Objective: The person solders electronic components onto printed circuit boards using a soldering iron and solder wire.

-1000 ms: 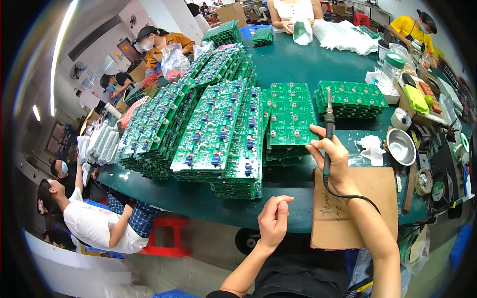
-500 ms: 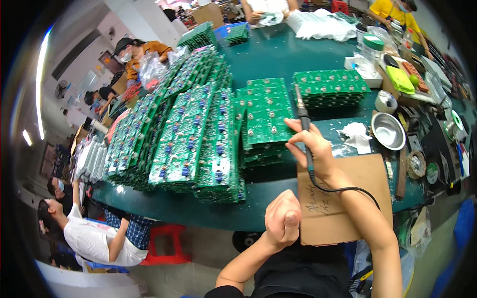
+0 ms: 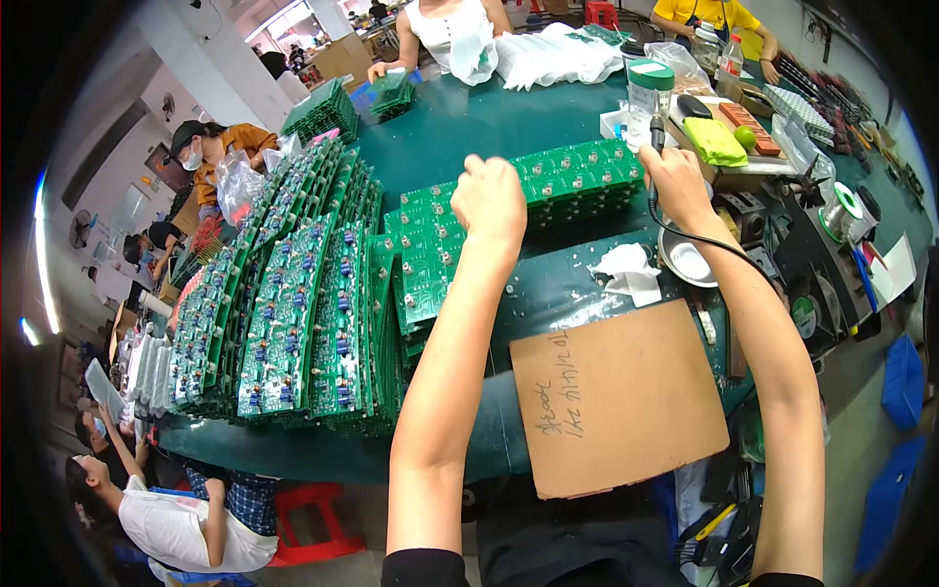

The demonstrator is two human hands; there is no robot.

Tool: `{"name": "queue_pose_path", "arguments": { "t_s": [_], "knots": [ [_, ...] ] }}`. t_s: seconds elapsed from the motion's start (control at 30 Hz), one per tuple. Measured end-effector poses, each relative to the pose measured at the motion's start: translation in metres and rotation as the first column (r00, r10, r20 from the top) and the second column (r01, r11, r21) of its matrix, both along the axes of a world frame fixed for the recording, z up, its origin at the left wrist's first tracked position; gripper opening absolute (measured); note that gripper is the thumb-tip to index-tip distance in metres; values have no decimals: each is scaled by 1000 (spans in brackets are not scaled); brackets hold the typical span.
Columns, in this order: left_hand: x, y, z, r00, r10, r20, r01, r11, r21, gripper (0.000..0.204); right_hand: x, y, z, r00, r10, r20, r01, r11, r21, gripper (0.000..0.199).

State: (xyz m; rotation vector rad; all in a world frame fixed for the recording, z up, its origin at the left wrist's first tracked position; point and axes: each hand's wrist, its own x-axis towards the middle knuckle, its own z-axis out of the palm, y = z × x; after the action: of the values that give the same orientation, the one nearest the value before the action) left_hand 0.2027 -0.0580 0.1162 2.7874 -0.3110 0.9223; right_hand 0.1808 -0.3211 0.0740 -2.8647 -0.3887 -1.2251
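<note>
Over the dark green table, the person's two hands are apart, both up by the stacked green circuit boards. The left hand is above the place where the nearer stack meets the farther stack, its fingers curled in toward the palm; the fingertips are hidden, so I cannot tell whether it grips a board. The right hand is closed around a soldering iron, which points up and away, just beside the right end of the farther stack. A black cable runs from the iron over the right forearm.

Left of the nearer stack, taller piles of boards with blue parts lean in long rows. Closer to the person, a brown sheet of cardboard with dark handwriting lies flat. Beyond it are a crumpled white tissue and a metal bowl, partly hidden by the right forearm. Farther off stands a jar with a green lid, with a yellow-green packet to its right. Across the table, a person in a white top has a hand at a small pile of boards
</note>
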Motion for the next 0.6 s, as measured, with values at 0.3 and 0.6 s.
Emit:
{"name": "queue_pose_path", "arguments": {
  "t_s": [0.3,0.6],
  "knots": [
    [27,5,-30,876,70,-477,-66,997,25,23,27,-10,-34,999,-33,-30,34,999,29,32],
    [14,15,-1,919,4,-394,-47,994,-99,26,17,-1,-16,999,40,37,-51,913,405,15]
  ]
}}
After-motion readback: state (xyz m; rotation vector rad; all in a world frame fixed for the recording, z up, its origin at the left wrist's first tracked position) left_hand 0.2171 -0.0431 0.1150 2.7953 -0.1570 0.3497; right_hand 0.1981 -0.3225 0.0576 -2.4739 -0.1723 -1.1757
